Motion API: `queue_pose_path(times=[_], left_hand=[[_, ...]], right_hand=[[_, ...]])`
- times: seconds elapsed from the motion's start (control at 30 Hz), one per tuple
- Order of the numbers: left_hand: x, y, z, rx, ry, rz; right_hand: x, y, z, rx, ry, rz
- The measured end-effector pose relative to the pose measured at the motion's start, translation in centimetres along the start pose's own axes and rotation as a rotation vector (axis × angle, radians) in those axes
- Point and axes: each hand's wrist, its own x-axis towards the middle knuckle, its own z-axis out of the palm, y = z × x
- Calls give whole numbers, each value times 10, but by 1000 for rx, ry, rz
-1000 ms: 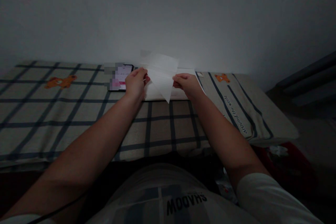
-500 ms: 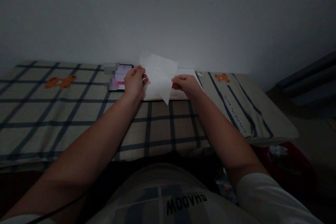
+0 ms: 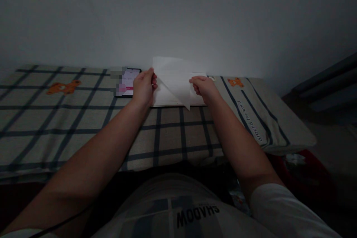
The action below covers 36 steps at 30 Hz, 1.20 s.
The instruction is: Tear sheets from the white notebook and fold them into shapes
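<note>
A folded sheet of white paper (image 3: 174,76) is held up between my two hands, its lower corner pointing down. My left hand (image 3: 143,85) pinches its left edge. At the right edge, my right hand (image 3: 203,86) grips the paper between thumb and fingers. Beneath it lies a flat white pad or stack of paper (image 3: 164,98) on the checked cloth, partly hidden by the raised sheet. Just left of my left hand is a phone (image 3: 131,81) with its screen lit; part of it is blurred out.
The checked tablecloth (image 3: 83,119) with bear prints covers a long table against a pale wall (image 3: 178,15). A small pale object (image 3: 212,79) sits behind my right hand. On the floor at the right stands a red container (image 3: 304,174) with something whitish inside.
My right hand has moved right, and the paper has swung with it, turning flatter and wider. The lower corner has shifted right. My left hand stays nearly in place.
</note>
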Motion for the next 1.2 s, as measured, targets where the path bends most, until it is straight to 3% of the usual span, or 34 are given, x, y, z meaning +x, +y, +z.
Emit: queue_pose_path(times=[0.3, 0.67, 0.87, 1.2], left_hand=[[-12, 7, 6, -12, -201, 15], [-25, 11, 10, 109, -201, -1], [-23, 8, 8, 91, -216, 21], [-17, -2, 5, 141, -148, 72]], right_hand=[[-1, -7, 0, 67, 118, -215], [-17, -21, 3, 117, -19, -267], [-9, -13, 2, 222, -54, -324], [-3, -9, 5, 100, 121, -255]])
